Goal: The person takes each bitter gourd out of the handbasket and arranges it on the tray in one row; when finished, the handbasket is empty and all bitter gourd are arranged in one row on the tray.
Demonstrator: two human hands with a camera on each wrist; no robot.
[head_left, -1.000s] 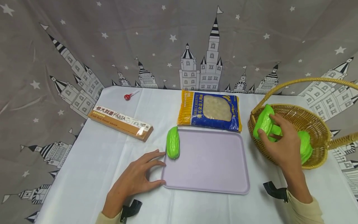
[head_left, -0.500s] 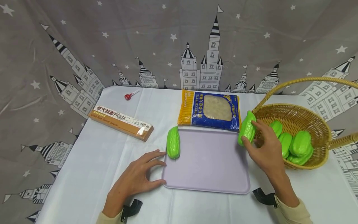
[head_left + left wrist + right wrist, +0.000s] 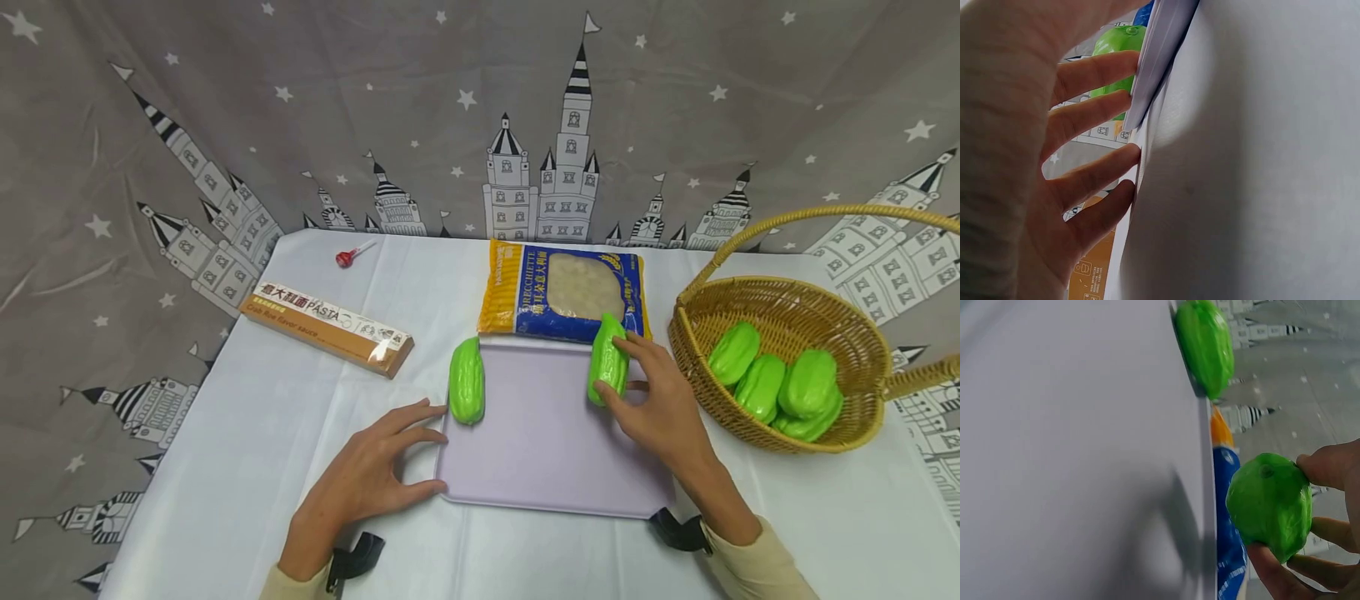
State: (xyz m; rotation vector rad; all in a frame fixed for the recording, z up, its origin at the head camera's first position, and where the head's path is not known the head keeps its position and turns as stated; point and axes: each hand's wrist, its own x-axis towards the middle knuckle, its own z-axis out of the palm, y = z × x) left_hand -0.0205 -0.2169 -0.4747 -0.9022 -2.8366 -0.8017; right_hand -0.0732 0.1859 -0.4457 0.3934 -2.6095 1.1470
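Note:
My right hand (image 3: pixel 660 404) pinches a bright green bitter melon (image 3: pixel 608 362) between thumb and fingers, over the right part of the lilac tray (image 3: pixel 555 450). From the right wrist view, a gap shows between this held bitter melon (image 3: pixel 1269 506) and the tray surface, where a shadow falls. Another bitter melon (image 3: pixel 467 383) lies along the tray's left edge, near the far corner. My left hand (image 3: pixel 367 471) rests at the tray's left side, fingers spread and fingertips at the rim. In the left wrist view its fingers (image 3: pixel 1100 69) hold nothing.
A wicker basket (image 3: pixel 862 400) with a tall handle holds several more bitter melons (image 3: pixel 808 383) at the right. A blue and yellow pasta bag (image 3: pixel 566 287) lies behind the tray. Left of it are a pasta box (image 3: pixel 326 329) and a red lollipop (image 3: pixel 345 258).
My right hand has lifted the bitter melon out of the basket and carried it left, over the tray. The left hand stays in place at the tray's edge.

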